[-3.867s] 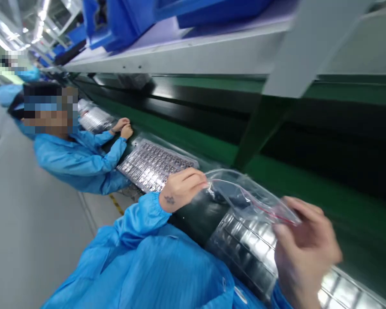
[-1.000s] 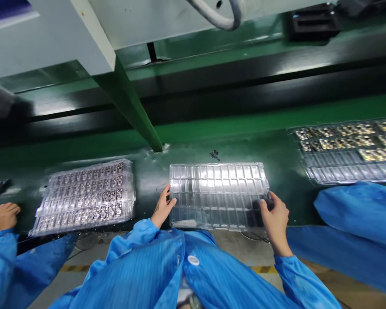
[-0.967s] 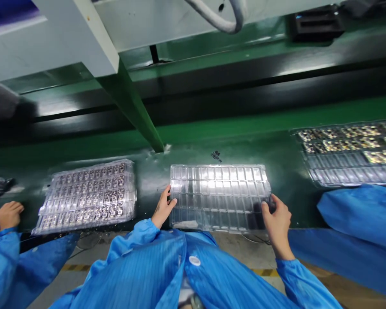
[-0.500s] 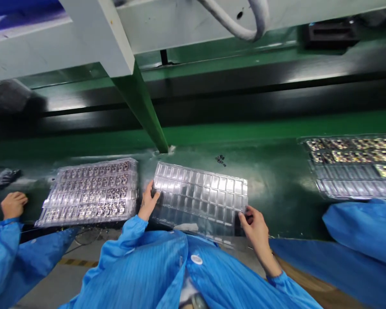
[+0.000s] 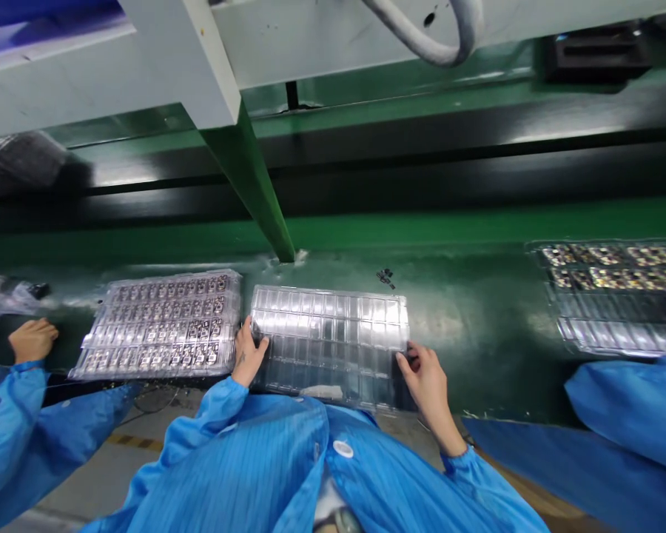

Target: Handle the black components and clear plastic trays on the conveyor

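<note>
Left hand [image 5: 248,357] grips clear tray [image 5: 333,333] left edge; right hand [image 5: 425,377] grips right edge, beside filled tray [image 5: 160,326].

Filled tray [image 5: 160,326]: clear plastic, small dark parts in its rows, lying on the green bench top on the left.
Far-right tray [image 5: 616,296]: clear, partly filled; gold-coloured parts in the back rows, nearer rows bare.
Bench top [image 5: 477,326]: dark green and glossy, with a few small dark bits [image 5: 385,277] lying loose on it.
Green post [image 5: 249,185]: slants up from the bench to a grey-white beam [image 5: 189,59].
Grey hose [image 5: 438,37]: loops below the beam.
Co-worker's hand [image 5: 32,339]: far left, blue sleeve, beside a crumpled clear bag [image 5: 5,295].
Blue sleeve [image 5: 633,407]: 1 more person, lower right.
</note>
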`<state>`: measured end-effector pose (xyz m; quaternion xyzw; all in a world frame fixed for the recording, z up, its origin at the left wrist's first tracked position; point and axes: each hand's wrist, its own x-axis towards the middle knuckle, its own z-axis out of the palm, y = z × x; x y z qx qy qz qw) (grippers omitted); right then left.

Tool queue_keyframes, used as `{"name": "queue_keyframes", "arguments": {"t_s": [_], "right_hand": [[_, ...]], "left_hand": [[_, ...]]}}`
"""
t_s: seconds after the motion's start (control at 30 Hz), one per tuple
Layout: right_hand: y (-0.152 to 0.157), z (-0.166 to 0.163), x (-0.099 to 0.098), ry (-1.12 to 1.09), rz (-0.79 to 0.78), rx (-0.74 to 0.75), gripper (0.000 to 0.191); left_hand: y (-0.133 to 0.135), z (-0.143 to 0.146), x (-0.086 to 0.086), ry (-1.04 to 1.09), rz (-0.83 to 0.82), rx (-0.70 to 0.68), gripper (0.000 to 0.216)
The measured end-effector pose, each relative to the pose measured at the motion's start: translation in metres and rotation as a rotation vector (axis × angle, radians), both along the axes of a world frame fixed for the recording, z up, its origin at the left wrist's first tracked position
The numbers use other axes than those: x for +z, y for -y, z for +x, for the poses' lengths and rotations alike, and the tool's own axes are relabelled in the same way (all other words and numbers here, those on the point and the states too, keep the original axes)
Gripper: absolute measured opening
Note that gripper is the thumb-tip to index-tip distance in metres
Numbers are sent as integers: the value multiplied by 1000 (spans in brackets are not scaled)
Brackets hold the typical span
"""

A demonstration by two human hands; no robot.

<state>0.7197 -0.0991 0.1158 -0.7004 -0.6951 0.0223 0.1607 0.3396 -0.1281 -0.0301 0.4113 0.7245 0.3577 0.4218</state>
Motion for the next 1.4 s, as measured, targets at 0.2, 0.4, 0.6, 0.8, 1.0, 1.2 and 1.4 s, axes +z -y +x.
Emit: {"name": "queue_keyframes", "arguments": {"t_s": [0.2,0.4,0.6,0.8,1.0,1.2,1.4], "right_hand": [[-33,-10,5,58,-36,93,56],[-63,-27,11,164,-113,145,53],[-66,-17,13,76,-109,140,52],[-43,-5,8,-95,-47,87,53],[-1,-5,19,-113,47,16,52],[41,27,11,-38,51,-47,57],[55,24,-4,-64,-14,-56,60]], "left_hand": [[43,7,-6,119,-27,13,91],[51,9,-15,96,18,40,94],[44,15,-13,71,-11,12,91],[49,14,-14,55,59,-13,86],[54,13,-11,29,199,-75,79],[28,24,22,-25,137,-138,79],[-7,11,26,-34,44,-160,81]]}}
